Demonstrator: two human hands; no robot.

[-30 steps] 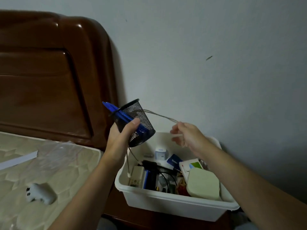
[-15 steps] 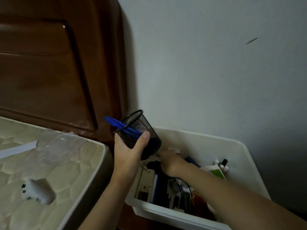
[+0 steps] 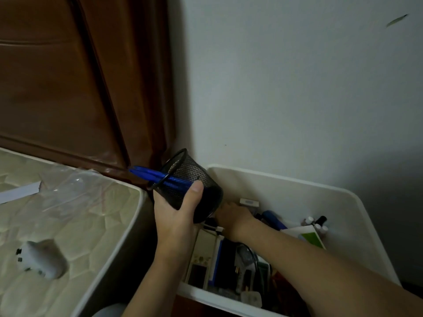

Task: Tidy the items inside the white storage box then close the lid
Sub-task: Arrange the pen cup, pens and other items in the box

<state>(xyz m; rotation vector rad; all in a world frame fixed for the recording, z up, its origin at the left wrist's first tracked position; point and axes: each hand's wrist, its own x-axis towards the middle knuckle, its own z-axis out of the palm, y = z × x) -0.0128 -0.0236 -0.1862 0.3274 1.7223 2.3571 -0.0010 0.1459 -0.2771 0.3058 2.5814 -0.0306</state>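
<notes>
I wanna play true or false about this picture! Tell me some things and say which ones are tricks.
1. The left hand holds a black mesh cup. True.
2. Red pens stick out of the cup. False: the pens are blue.
3. The right hand reaches into the white box. True.
4. The lid is on the box. False: the box is open.
5. The cup stands upright. False: it is tilted.

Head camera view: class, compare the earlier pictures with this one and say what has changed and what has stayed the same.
The right hand let go of the thin cable it held up beside the mesh pen cup and went down into the white storage box, behind the cup; its fingers are hidden. The left hand still grips the tilted cup with the blue pens inside.
</notes>
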